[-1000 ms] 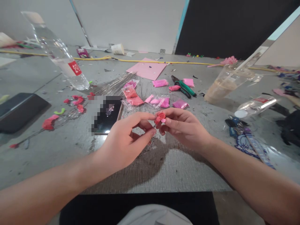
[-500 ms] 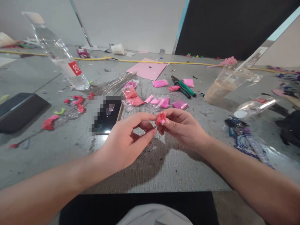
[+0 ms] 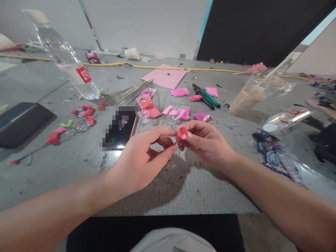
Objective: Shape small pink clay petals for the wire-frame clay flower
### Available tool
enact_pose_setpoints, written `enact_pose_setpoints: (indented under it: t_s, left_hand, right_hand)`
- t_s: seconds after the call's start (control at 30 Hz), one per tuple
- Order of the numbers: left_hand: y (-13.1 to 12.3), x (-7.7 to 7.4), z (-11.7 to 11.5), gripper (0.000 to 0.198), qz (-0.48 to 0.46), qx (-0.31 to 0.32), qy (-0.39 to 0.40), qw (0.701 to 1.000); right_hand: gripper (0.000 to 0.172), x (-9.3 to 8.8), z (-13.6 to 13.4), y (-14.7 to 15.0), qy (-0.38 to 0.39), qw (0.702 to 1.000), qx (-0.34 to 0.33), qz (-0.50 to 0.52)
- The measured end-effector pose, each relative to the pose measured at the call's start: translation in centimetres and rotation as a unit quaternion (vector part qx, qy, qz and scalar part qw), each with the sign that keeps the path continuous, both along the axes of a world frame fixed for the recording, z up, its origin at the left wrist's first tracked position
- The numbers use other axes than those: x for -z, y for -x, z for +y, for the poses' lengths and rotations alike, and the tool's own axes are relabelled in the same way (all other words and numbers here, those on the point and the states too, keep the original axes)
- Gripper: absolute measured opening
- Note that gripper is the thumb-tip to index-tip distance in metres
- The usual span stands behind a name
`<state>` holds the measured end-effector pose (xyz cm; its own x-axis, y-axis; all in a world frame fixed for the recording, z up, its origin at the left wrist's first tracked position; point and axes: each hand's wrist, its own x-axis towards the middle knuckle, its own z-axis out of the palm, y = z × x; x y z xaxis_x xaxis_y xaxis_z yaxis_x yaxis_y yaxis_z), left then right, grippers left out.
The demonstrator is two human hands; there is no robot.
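A small red and pink clay flower (image 3: 181, 133) is pinched between the fingertips of both hands above the grey table (image 3: 183, 189). My left hand (image 3: 141, 157) curls in from the left, thumb and forefinger closed on the flower's left side. My right hand (image 3: 206, 141) grips it from the right with fingers wrapped under it. Both hands hover just in front of small plastic bags of pink and red clay (image 3: 173, 112).
A phone (image 3: 121, 127) lies left of the hands. A water bottle (image 3: 67, 59) stands far left, red clay bits (image 3: 85, 112) near it. Green-handled pliers (image 3: 206, 98), a pink sheet (image 3: 165, 77), a plastic cup (image 3: 252, 92), a lying bottle (image 3: 286, 118) and keys (image 3: 265, 138) sit beyond and right.
The flower has been turned slightly between the fingertips, and the hands stay nearly where they were. Nothing else has moved.
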<state>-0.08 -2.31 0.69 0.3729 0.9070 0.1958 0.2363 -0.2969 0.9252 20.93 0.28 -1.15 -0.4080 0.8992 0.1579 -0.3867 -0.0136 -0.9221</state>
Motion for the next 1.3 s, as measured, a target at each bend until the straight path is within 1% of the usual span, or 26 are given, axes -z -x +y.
enact_pose_setpoints:
  t_s: [0.1,0.2,0.33,0.43,0.63,0.8,0.93,1.07,1.13,1.3]
  left_hand:
    - [0.0,-0.2,0.0,0.021,0.004,0.008,0.007,1.0]
    - [0.1,-0.5,0.1,0.018,0.001,0.004,0.028,1.0]
    - [0.0,-1.0,0.2,0.023,-0.037,0.009,0.074,0.997]
    - [-0.1,-1.1,0.2,0.026,-0.058,0.015,0.1,0.993]
    - [-0.1,-1.1,0.3,0.026,-0.048,0.008,0.097,0.994]
    - [0.0,-1.0,0.4,0.028,-0.044,-0.002,0.087,0.995]
    - [-0.1,-0.9,0.6,0.03,-0.055,-0.007,0.115,0.992]
    - [-0.1,-1.0,0.9,0.031,-0.08,0.017,0.157,0.984]
    - [-0.1,-1.1,1.0,0.03,-0.094,0.019,0.173,0.98]
    - [0.0,-1.0,1.1,0.026,-0.081,0.015,0.166,0.983]
  right_hand:
    - [0.006,0.1,-0.1,0.0,-0.01,1.0,0.002,-0.016]
    - [0.009,0.1,-0.1,0.0,-0.016,1.0,0.011,-0.022]
    - [0.014,0.0,-0.1,0.0,-0.021,0.999,0.03,-0.026]
    - [0.014,0.0,-0.1,-0.1,-0.025,0.998,0.043,-0.044]
    - [0.011,0.1,-0.1,0.0,-0.033,0.997,0.049,-0.048]
    - [0.013,0.1,-0.1,0.1,-0.023,0.998,0.043,-0.035]
    - [0.016,0.0,-0.1,0.3,-0.005,0.999,0.043,-0.029]
    - [0.016,0.1,0.0,0.3,-0.011,0.998,0.055,-0.029]
    - [0.017,0.2,0.1,0.2,-0.016,0.997,0.063,-0.033]
    - [0.019,0.1,-0.1,0.3,-0.042,0.992,0.104,-0.066]
